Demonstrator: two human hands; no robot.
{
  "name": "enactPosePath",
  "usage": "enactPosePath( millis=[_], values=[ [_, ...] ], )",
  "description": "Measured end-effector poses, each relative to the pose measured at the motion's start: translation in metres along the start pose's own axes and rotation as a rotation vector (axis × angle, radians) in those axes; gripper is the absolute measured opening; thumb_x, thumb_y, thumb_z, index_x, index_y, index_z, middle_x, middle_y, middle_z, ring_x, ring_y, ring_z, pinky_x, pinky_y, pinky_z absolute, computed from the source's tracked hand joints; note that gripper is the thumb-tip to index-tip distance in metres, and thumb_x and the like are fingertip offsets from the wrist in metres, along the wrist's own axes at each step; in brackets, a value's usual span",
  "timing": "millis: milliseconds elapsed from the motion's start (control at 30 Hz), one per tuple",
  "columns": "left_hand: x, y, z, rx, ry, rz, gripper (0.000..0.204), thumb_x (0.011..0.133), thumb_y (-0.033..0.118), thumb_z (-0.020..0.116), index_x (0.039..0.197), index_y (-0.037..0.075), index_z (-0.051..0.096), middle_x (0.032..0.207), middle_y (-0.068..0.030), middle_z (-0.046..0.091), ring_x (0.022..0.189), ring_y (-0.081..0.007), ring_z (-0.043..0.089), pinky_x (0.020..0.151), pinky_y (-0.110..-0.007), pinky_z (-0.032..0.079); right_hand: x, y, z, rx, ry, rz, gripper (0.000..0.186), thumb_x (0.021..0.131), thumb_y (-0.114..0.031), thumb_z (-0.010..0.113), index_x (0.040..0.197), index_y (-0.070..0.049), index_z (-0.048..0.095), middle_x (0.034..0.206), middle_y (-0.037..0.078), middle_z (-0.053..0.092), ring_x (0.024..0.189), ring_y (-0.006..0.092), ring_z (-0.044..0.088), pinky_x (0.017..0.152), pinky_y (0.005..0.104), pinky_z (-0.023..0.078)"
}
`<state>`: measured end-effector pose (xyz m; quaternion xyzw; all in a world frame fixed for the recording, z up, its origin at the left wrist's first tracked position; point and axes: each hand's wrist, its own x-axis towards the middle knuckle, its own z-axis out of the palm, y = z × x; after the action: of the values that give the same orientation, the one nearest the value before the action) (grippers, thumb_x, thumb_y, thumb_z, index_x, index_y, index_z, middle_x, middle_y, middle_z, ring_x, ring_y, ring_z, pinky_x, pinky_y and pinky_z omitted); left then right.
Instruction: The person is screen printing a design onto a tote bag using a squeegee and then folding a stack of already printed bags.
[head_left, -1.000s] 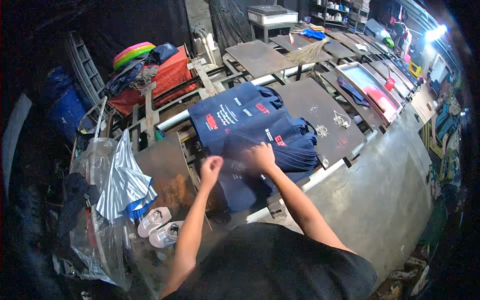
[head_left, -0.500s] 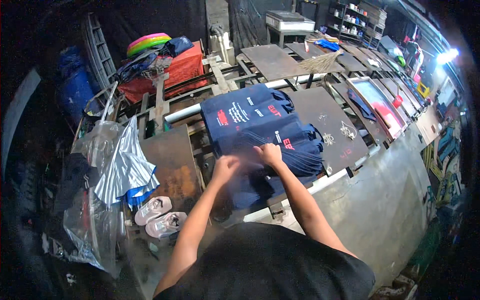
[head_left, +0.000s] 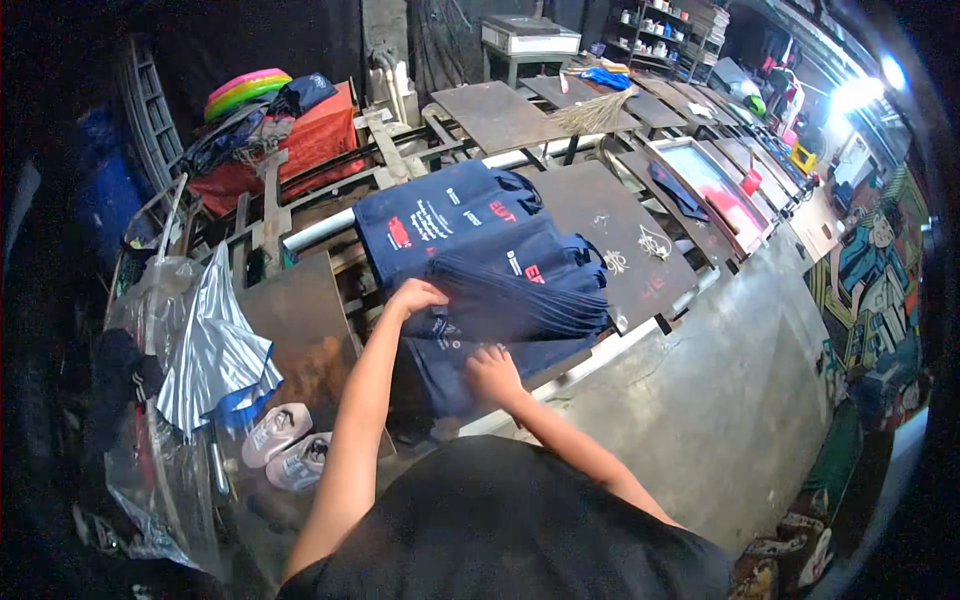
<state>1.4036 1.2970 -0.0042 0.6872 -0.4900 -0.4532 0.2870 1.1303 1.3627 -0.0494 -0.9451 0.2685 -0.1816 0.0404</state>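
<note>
Navy cloth tote bags [head_left: 425, 215] with red and white print lie overlapped on dark boards in front of me. A fanned pile of the same tote bags [head_left: 540, 290] rests across the nearer part, its many edges showing as ridges. At the left end of that pile, my left hand [head_left: 417, 298] is closed, fingers pinching bag cloth. Nearer to me, my right hand [head_left: 493, 375] lies on a tote bag [head_left: 440, 370] at the front, fingers slightly apart and a little blurred. Its fingertips press on the cloth.
Left of the bags are a brown board [head_left: 300, 310], pink shoes [head_left: 277, 435] and a silver folded sheet [head_left: 215, 350]. To the right lie a dark board [head_left: 620, 235] with string loops and a framed screen [head_left: 710, 190] with pink ink. A straw broom [head_left: 600, 108] rests farther back.
My hands, close together over the pile before, have parted. The right hand has come down toward me onto the front bag; the left has moved to the pile's left end. The view has shifted right.
</note>
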Motion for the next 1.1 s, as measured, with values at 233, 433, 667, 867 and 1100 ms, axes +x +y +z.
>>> enactPosePath(
  millis=[233, 433, 667, 867, 1100],
  values=[
    [-0.052, -0.017, 0.021, -0.159, 0.425, 0.33, 0.037, 0.096, 0.035, 0.062, 0.099, 0.0, 0.073, 0.089, -0.0046, 0.073, 0.082, -0.0151, 0.064, 0.079, -0.031, 0.05, 0.097, 0.041, -0.027, -0.037, 0.049, 0.194, 0.032, 0.086, -0.037, 0.061, 0.075, -0.009, 0.07, 0.076, 0.014, 0.069, 0.073, 0.0332, 0.068, 0.067, 0.046, 0.054],
    [-0.142, -0.052, 0.064, 0.251, 0.248, 0.655, 0.038, 0.073, 0.026, 0.08, 0.107, 0.012, 0.071, 0.114, -0.008, 0.066, 0.112, -0.0288, 0.058, 0.098, -0.041, 0.044, 0.146, 0.083, -0.028, 0.194, -0.352, 0.544, 0.042, 0.084, -0.054, 0.066, 0.093, -0.014, 0.077, 0.094, 0.017, 0.073, 0.09, 0.035, 0.07, 0.079, 0.046, 0.055],
    [-0.147, -0.055, 0.072, 0.488, 0.335, 0.533, 0.021, 0.082, 0.028, 0.071, 0.095, 0.013, 0.073, 0.107, -0.0058, 0.068, 0.108, -0.0259, 0.059, 0.099, -0.047, 0.037, 0.146, 0.085, -0.022, 0.217, -0.333, 0.497, 0.042, 0.086, -0.051, 0.064, 0.096, -0.013, 0.077, 0.09, 0.02, 0.071, 0.088, 0.0358, 0.07, 0.079, 0.0438, 0.055],
    [-0.061, -0.005, 0.031, 0.313, 0.456, 0.614, 0.022, 0.085, 0.028, 0.067, 0.091, 0.008, 0.073, 0.093, -0.0133, 0.069, 0.092, -0.0318, 0.062, 0.082, -0.042, 0.048, 0.128, 0.086, -0.044, 0.396, -0.246, 0.51, 0.044, 0.091, -0.049, 0.059, 0.096, -0.009, 0.076, 0.088, 0.022, 0.071, 0.087, 0.0349, 0.07, 0.078, 0.0429, 0.054],
    [0.002, -0.016, 0.015, 0.241, 0.257, 0.398, 0.035, 0.087, 0.036, 0.068, 0.088, 0.001, 0.074, 0.08, -0.0208, 0.07, 0.073, -0.0325, 0.069, 0.068, -0.042, 0.051, 0.036, 0.003, -0.061, 0.289, 0.364, 0.008, 0.031, 0.083, -0.036, 0.073, 0.089, -0.008, 0.061, 0.084, 0.01, 0.059, 0.078, 0.0309, 0.059, 0.068, 0.0434, 0.047]
  ],
)
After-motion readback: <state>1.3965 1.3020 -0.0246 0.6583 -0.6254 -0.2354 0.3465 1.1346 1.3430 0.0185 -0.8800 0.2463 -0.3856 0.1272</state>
